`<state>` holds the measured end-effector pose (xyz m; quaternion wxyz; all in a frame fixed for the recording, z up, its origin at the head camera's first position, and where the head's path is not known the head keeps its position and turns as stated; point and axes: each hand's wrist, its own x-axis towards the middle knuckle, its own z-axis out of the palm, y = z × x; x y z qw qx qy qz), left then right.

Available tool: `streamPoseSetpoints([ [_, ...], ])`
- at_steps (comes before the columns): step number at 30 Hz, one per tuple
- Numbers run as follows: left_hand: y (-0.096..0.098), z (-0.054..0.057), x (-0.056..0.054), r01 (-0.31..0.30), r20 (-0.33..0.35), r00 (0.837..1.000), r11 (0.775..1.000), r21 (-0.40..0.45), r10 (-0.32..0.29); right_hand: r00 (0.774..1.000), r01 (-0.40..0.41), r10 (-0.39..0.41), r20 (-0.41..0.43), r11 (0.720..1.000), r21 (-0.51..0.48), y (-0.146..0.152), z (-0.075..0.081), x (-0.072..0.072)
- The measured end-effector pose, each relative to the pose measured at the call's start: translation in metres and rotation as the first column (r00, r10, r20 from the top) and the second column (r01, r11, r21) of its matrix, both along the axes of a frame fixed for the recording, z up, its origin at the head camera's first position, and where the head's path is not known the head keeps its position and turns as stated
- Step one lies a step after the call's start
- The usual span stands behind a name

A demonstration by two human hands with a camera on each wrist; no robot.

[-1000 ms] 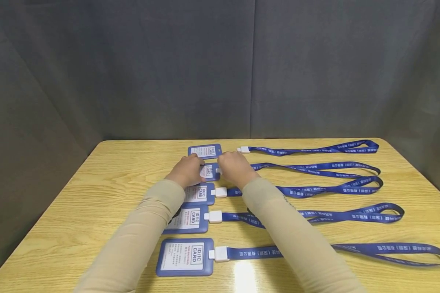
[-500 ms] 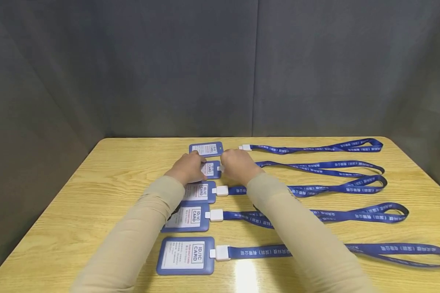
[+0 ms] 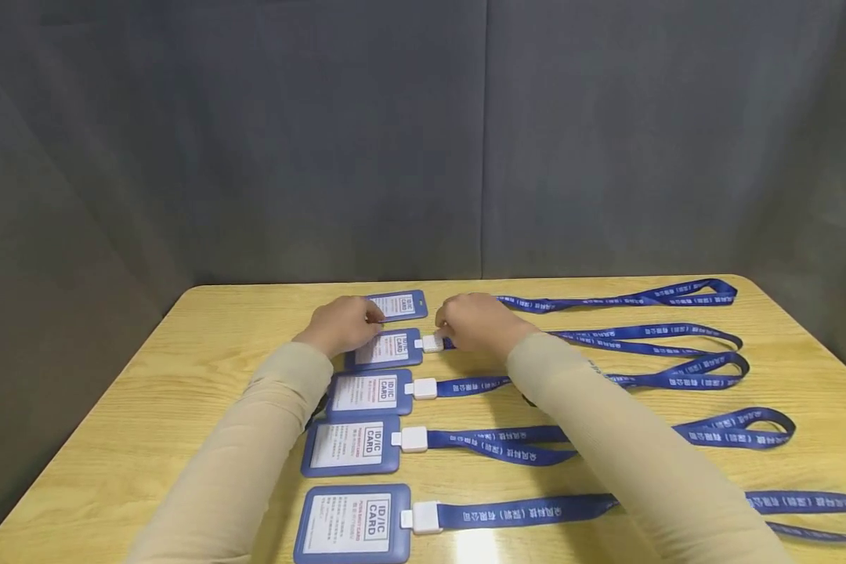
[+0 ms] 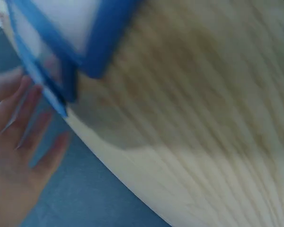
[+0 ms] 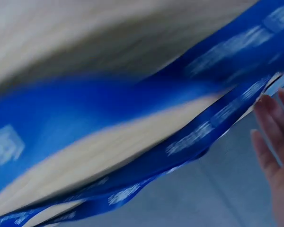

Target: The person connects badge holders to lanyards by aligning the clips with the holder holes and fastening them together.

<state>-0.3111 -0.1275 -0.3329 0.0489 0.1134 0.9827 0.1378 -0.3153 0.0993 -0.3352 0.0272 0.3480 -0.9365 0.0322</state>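
Observation:
In the head view my left hand is over the left ends of the two farthest blue card holders; whether it touches either is unclear. The farthest card holder has no strap on its slot. In the second farthest, another card holder, a white clip sits at the right edge, joined to a blue lanyard. My right hand is just right of that clip, hiding part of its strap and the far lanyard's clip. In the wrist views, the left hand and right hand show loosely extended fingers.
Three nearer card holders, such as the nearest card holder, lie in a column with clips attached. Their lanyards stretch right, like the nearest lanyard. The farthest lanyard lies along the back of the wooden table. A dark curtain hangs behind.
Both hands have let go of the second farthest card holder and its clip and moved apart, left hand leftward, right hand rightward. The joined clip now shows. The head view has shifted slightly.

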Motion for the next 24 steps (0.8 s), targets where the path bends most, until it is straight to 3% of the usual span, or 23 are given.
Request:
streamPoseSetpoints([
  [4,-0.004,-0.006,-0.007,-0.026,-0.148,0.989,1.0,-0.015,0.024,0.995,0.012,-0.011,-0.104,1.0,0.013,0.019,-0.001,-0.01],
  [7,-0.005,-0.008,-0.012,-0.027,-0.179,0.984,0.999,-0.04,0.019,0.989,0.031,-0.03,-0.143,0.999,0.007,0.031,-0.001,-0.017],
  [13,0.002,-0.01,-0.019,-0.026,-0.112,0.994,0.994,-0.108,0.014,0.984,0.085,-0.078,-0.157,0.996,0.038,0.046,-0.003,-0.027],
  [18,0.011,-0.008,-0.021,-0.06,-0.047,0.997,0.991,-0.119,0.055,0.981,0.178,-0.169,-0.1,0.98,0.086,0.049,-0.005,-0.031],
  [24,0.011,-0.011,-0.02,-0.079,0.047,0.995,0.986,-0.149,0.087,0.98,0.18,-0.168,-0.105,0.976,0.121,0.046,-0.01,-0.033],
])
